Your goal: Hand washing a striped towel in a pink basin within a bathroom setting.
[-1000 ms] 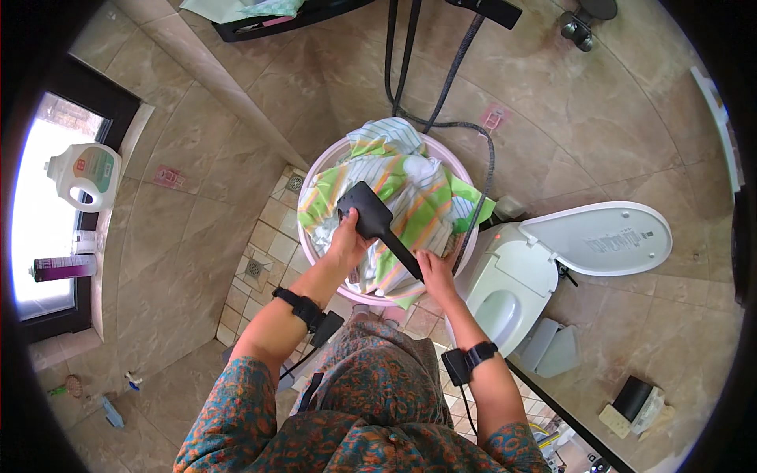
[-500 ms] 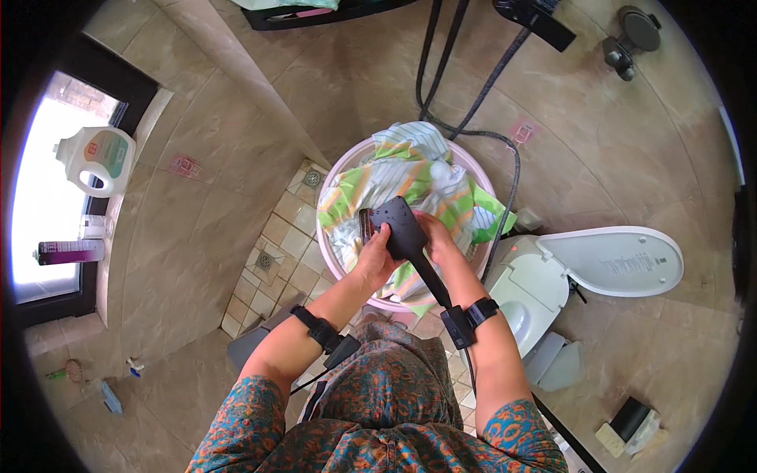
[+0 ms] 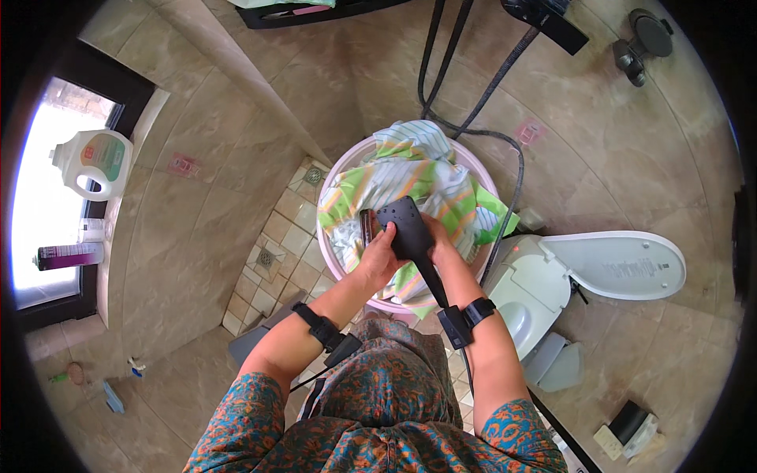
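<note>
A flat black hand shower (image 3: 404,225), beaded with water, hangs over the laundry with its handle slanting down toward my right forearm. My left hand (image 3: 381,256) grips its left side, thumb on the upper face. A dark shiny strip (image 3: 366,226) shows beside those fingers; what it is I cannot make out. My right hand (image 3: 441,236) is closed round the other side, most of its fingers hidden behind the head. Below both hands, green, white and orange striped cloth (image 3: 410,150) lies heaped in a pink tub (image 3: 326,177), a green corner draped over the right rim.
A black hose (image 3: 520,169) loops down past the tub's right side. A white toilet (image 3: 524,288) with raised lid (image 3: 623,264) stands to the right. Leftward, a detergent jug (image 3: 98,162) and a purple can (image 3: 71,255) sit on the windowsill. Floor drains (image 3: 268,260) lie left of the tub.
The hand shower and both hands have shifted slightly to the right. The cloth looks a little rearranged near the tub's middle. Both hands keep their hold.
</note>
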